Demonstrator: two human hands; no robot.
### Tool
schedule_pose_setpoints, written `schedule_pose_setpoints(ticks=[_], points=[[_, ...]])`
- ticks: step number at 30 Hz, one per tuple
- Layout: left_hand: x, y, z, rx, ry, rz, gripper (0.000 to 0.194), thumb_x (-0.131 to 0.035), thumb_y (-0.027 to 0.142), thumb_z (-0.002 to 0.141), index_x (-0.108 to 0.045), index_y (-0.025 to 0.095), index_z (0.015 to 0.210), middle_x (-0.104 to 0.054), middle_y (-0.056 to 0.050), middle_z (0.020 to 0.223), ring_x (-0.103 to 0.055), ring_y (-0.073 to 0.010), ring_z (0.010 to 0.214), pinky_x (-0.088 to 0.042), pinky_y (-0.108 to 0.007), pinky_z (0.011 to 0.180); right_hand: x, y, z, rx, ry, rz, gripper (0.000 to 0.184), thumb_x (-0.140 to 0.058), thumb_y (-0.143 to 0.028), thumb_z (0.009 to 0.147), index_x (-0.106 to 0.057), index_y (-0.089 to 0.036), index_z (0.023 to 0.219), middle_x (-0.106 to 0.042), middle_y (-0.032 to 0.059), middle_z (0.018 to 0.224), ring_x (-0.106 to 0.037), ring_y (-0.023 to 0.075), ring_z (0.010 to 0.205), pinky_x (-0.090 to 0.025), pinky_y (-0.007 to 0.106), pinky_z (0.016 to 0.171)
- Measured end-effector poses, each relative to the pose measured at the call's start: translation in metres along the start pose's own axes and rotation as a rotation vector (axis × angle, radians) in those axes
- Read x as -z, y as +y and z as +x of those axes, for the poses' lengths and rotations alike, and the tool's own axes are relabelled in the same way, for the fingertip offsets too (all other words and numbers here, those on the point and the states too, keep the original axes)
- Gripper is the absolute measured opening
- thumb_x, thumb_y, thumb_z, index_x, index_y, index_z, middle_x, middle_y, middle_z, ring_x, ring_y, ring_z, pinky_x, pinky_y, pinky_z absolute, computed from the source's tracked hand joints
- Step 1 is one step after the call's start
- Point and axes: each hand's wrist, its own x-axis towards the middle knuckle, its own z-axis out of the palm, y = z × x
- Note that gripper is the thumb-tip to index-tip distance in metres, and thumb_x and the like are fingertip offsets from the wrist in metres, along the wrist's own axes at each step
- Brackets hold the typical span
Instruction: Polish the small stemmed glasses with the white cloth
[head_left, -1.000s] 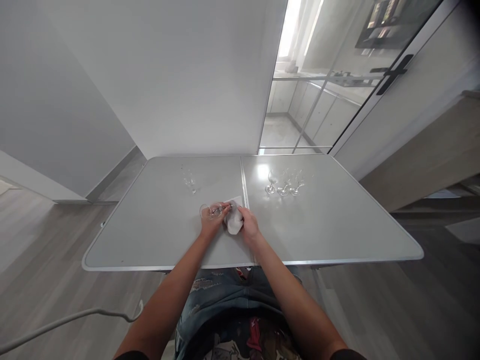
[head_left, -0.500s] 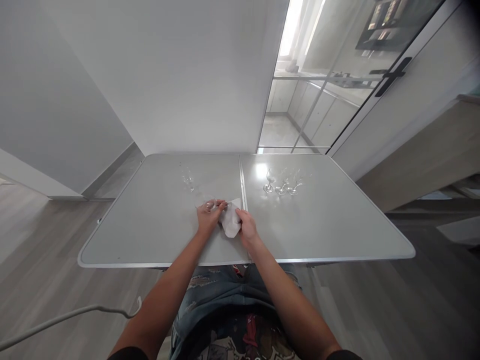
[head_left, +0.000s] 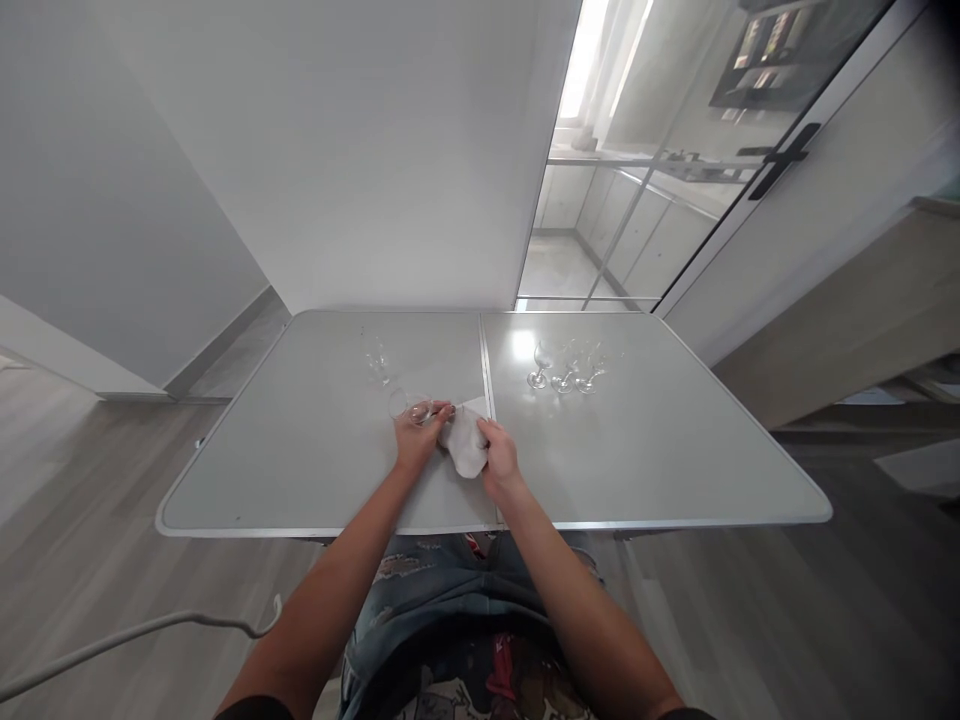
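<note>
Wineglass [head_left: 420, 412] is gripped by the left hand [head_left: 415, 441], cloth [head_left: 469, 450] by the right hand [head_left: 501, 456], inside the table's front edge [head_left: 645, 524].

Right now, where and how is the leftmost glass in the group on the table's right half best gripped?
I'd pinch that glass by its stem, coming from the near left: it stands upright on its foot, the stem is slim beneath a wider bowl, and the neighbouring glasses stand close on its right, so that side looks tighter.
</note>
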Motion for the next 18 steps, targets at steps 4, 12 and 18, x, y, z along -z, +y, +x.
schedule_pose_setpoints(ticks=[4,12,18], points=[[0.0001,0.0045,-0.0019,0.001,-0.100,-0.002,0.023,-0.079,0.041,0.078,-0.080,0.020,0.085,-0.079,-0.009,0.091,-0.074,-0.0252,0.090,-0.059,-0.039,0.086,-0.0047,-0.0016,0.0031,0.041,-0.022,0.096,0.025,-0.072,-0.037,0.074,-0.072,-0.018,0.089,-0.073,0.0015,0.088,-0.063,0.0175,0.080,-0.050,0.028,0.074],[0.0017,-0.0017,0.0011,-0.026,0.011,0.005,0.024,-0.076,0.044,0.079,-0.080,0.022,0.085,-0.079,-0.006,0.088,-0.073,-0.0235,0.086,-0.059,-0.038,0.084,0.0043,-0.0010,0.0065,-0.004,0.020,-0.010,0.018,-0.073,-0.032,0.071,-0.070,-0.018,0.080,-0.072,0.0005,0.079,-0.062,0.0174,0.074,-0.049,0.028,0.067],[0.0017,0.0056,-0.0023,-0.012,-0.116,0.013,0.022,-0.079,0.042,0.078,-0.081,0.022,0.086,-0.079,-0.008,0.092,-0.074,-0.0252,0.090,-0.058,-0.038,0.087,-0.0034,-0.0027,0.0051,0.034,-0.018,0.111,0.023,-0.073,-0.035,0.074,-0.073,-0.017,0.088,-0.074,0.0017,0.085,-0.064,0.0173,0.078,-0.051,0.028,0.072]])
